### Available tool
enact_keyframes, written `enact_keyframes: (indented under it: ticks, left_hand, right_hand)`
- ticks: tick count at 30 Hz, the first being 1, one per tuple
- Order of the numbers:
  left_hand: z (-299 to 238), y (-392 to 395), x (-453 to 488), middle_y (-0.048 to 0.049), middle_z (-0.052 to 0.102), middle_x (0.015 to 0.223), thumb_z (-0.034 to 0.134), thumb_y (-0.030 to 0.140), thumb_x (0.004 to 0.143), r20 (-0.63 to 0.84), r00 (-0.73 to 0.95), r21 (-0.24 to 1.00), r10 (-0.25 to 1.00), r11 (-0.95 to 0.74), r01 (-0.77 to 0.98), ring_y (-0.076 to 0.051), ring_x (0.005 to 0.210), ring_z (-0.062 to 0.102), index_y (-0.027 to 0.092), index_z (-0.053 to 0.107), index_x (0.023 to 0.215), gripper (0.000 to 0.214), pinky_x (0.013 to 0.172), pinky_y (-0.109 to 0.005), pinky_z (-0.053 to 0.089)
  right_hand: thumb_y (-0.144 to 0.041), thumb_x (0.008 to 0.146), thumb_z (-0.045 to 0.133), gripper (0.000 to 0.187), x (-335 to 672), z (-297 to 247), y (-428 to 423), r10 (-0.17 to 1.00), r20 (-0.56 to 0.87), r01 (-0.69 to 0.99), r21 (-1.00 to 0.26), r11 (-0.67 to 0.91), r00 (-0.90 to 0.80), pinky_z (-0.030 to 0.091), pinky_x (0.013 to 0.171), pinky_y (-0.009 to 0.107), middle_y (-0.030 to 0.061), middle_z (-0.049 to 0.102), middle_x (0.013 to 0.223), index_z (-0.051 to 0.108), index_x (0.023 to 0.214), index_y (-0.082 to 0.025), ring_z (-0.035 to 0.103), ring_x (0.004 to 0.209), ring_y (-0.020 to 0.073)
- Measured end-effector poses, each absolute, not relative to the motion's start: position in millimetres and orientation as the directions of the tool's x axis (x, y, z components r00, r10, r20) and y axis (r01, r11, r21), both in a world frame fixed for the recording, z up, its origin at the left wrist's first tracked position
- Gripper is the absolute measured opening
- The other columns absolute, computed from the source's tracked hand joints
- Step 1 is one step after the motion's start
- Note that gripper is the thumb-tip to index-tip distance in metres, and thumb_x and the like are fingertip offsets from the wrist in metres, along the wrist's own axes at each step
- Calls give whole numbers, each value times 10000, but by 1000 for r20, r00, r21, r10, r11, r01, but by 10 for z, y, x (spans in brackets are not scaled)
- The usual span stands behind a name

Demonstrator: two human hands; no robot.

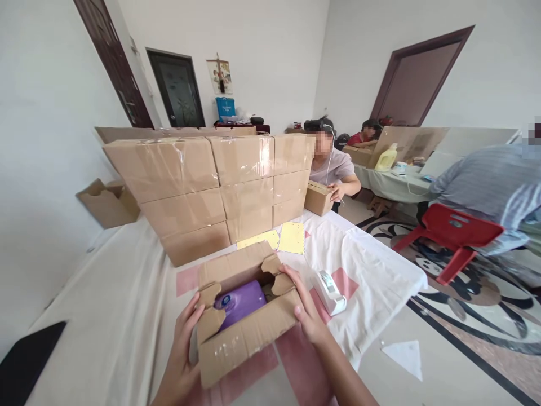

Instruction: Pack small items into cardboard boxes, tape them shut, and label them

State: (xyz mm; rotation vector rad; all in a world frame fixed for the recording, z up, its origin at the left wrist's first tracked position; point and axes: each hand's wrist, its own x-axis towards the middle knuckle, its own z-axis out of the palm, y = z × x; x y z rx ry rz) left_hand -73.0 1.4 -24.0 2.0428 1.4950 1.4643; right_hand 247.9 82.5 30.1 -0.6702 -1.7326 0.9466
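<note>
An opened cardboard box [249, 344] sits near the table's front edge, its long flaps folded outward. Inside lies a purple package [242, 304] with a small round blue mark; the rest of the contents is in shadow. My left hand [186, 324] grips the box's left end, fingertips at the torn-looking short flap. At the opposite end, my right hand [305, 304] holds the box with its fingers by the other short flap and its thumb on the near flap.
Taped cardboard boxes [181, 169] are stacked behind the opened one. Yellow sheets [291, 237] and a white device [328, 292] lie on the cloth-covered table [372, 276]. Across it, a person [338, 169] holds a closed box [318, 198]. A red chair [459, 228] stands right.
</note>
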Motion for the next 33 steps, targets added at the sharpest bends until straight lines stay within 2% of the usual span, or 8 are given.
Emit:
enact_keyframes:
  ticks: [6, 11, 16, 20, 22, 25, 29, 33]
  left_hand:
    - [-99, -12, -589, -56, 401, 1673, 501, 602, 996, 527, -189, 769, 829, -369, 522, -366, 1542, 386, 340, 620, 1354, 459, 1254, -623, 344]
    - [-13, 8, -477, 4, 463, 1638, 499, 567, 1015, 324, -395, 931, 860, -215, 296, -351, 1540, 392, 312, 740, 1153, 377, 1274, -585, 328]
    - [27, 2, -475, -51, 412, 1665, 516, 901, 815, 362, -346, 929, 865, -307, 205, -452, 1528, 369, 309, 738, 1210, 745, 1248, -649, 330]
    - [49, 16, -516, -25, 472, 1628, 685, 633, 878, 331, -356, 925, 874, -225, 307, -442, 1550, 336, 332, 761, 1160, 419, 1274, -689, 235]
    - [98, 21, -452, -3, 413, 1671, 659, 562, 909, 266, -379, 956, 886, -191, 223, -421, 1580, 285, 365, 687, 1326, 462, 1303, -677, 148]
    - [220, 16, -265, 17, 260, 1746, 610, 542, 920, 138, -414, 989, 900, -149, 5, -399, 1620, 175, 408, 344, 1620, 761, 1313, -669, 89]
    - [301, 33, -172, 12, 264, 1741, 649, 553, 861, 143, -428, 983, 892, -180, -46, -425, 1601, 216, 430, 185, 1659, 931, 1299, -676, 170]
    - [146, 78, -409, -55, 434, 1609, 663, 597, 833, 268, -360, 963, 894, -235, 133, -446, 1540, 316, 345, 586, 1400, 625, 1275, -646, 260]
  right_hand:
    - [-931, 794, 477, 999, 2450, 215, 884, 771, 569, -117, -819, 562, -286, 289, 1301, 544, 104, 502, 1581, 410, 1591, -332, 400, 1535, 365]
    - [-570, 991, 601, 719, 2364, 145, 848, 913, 377, -90, -926, 367, -157, 370, 1265, 509, 93, 542, 1555, 307, 1615, -367, 479, 1497, 275]
    - [-574, 989, 590, 605, 2332, 257, 817, 941, 317, -30, -948, 316, -121, 383, 1272, 450, 82, 492, 1610, 479, 1527, -320, 456, 1515, 271]
    - [-505, 1021, 554, 498, 2289, 268, 826, 944, 323, -31, -946, 322, -68, 460, 1216, 409, 72, 543, 1556, 528, 1483, -322, 514, 1460, 250]
    - [-453, 1023, 547, 477, 2255, 244, 835, 938, 343, -40, -939, 341, -43, 480, 1195, 406, 69, 574, 1517, 532, 1482, -326, 550, 1418, 246]
    - [-360, 1015, 518, 516, 2213, 213, 838, 931, 363, -29, -932, 362, -33, 437, 1230, 423, 59, 605, 1466, 484, 1530, -329, 543, 1416, 232]
    - [-355, 1009, 489, 588, 2186, 217, 837, 937, 346, -24, -938, 346, -54, 379, 1271, 457, 73, 558, 1540, 419, 1591, -309, 464, 1498, 239]
    - [-474, 1014, 512, 572, 2188, 226, 849, 935, 349, -34, -937, 347, -62, 354, 1285, 499, 98, 600, 1516, 489, 1556, -292, 440, 1525, 269]
